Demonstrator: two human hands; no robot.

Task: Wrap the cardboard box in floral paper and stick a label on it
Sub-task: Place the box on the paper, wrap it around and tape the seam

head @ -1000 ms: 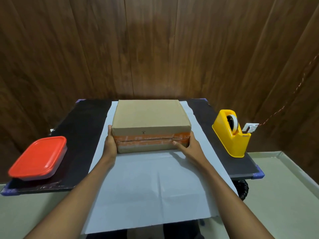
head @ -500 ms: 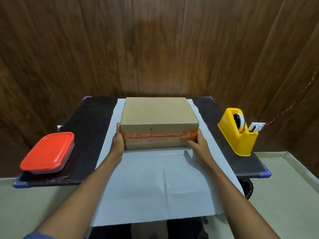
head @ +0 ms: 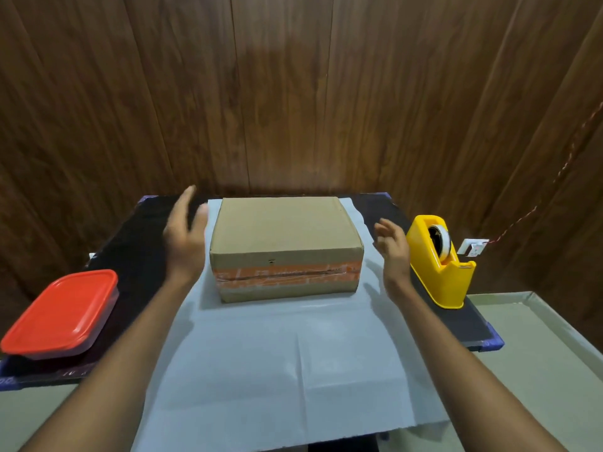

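Both hands free, cardboard box (head: 285,246) resting at 12 o'clock on the paper (head: 293,370).
Left hand (head: 186,238) and right hand (head: 393,252) hover spread, holding nothing; the sheet's overhanging 6 o'clock edge could slip or crease when lifted.

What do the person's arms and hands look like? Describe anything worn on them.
Both forearms are bare up to the frame's edge, with no sleeves in view. The left hand and right hand wear no gloves, and no rings, watch or bracelets can be seen.
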